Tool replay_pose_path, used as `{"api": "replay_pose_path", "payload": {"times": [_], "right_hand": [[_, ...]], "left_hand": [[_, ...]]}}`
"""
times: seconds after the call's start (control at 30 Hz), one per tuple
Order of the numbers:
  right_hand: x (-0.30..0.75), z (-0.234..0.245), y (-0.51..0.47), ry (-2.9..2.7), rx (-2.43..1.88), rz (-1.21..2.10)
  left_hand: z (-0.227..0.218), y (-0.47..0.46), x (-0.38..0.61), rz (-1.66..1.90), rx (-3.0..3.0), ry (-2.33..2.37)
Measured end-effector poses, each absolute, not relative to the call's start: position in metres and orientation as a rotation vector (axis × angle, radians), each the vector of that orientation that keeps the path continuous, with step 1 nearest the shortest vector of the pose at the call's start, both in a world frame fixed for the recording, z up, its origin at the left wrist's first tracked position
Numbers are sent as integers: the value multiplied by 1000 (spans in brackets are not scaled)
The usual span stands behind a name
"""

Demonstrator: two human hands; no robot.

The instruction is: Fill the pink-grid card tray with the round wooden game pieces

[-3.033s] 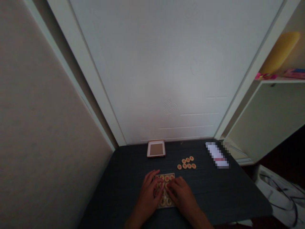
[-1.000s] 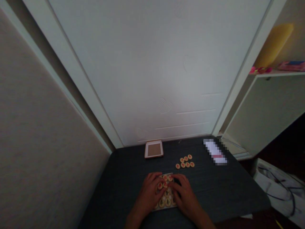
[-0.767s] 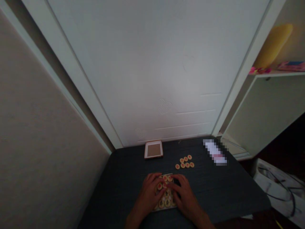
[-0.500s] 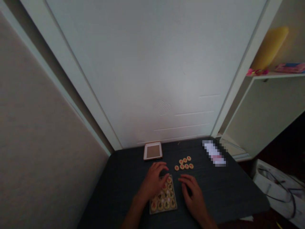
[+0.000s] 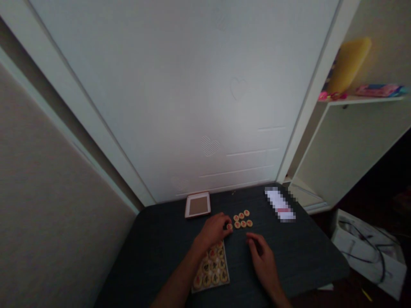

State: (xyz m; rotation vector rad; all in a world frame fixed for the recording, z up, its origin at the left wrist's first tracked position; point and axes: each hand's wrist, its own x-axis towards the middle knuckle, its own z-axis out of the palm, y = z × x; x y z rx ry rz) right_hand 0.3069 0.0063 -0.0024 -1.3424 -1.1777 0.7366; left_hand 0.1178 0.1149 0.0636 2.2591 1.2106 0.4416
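Note:
My left hand (image 5: pixel 218 226) reaches over the far end of an open box, its thumb and fingers closed round a round Chinese chess piece (image 5: pixel 229 226) with a red character. The box (image 5: pixel 227 269) holds rows of similar pieces, some marked in red and some in black; my left wrist and forearm hide part of it. Just right of the gripped piece lie several loose chess pieces (image 5: pixel 243 224) in two short rows, red characters up. My right hand (image 5: pixel 262 259) hovers at the box's right, fingers loosely bent and holding nothing.
A shallow box lid (image 5: pixel 198 205) lies at the table's back edge by the white panel (image 5: pixel 192 107). A pixelated pale object (image 5: pixel 280 204) is at the back right of the dark table (image 5: pixel 154 248). Beyond the right edge, a white box with cables (image 5: pixel 369 252) stands lower down.
My left hand has moved from over the box to the leftmost loose chess piece and closed on it. My right hand stays beside the box, fingers slightly more bent. The view has shifted right.

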Motion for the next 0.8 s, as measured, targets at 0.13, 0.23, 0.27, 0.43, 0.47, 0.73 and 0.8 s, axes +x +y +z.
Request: {"api": "replay_pose_path", "payload": {"times": [0.13,0.23,0.27,0.43,0.47,0.73,0.8], "right_hand": [[306,5,16,-1073,-1298,897],[301,15,26,-1044,-1230,1019],[299,18,29,-1048,-1205,1055],[288,28,38,-1112,-1096,1174],[287,29,38,-1126,-1094,1176],[283,42,33,-1249,-1139,1171],[283,44,30,-1256,-1152,1169]], "left_hand": [[70,103,114,481,2182,1111],[77,91,112,524,2126,1053],[80,88,112,539,2114,1040],[94,75,107,632,2009,965],[95,73,106,649,1964,956],[101,58,102,679,1876,1045],[101,51,94,718,1911,1093]]}}
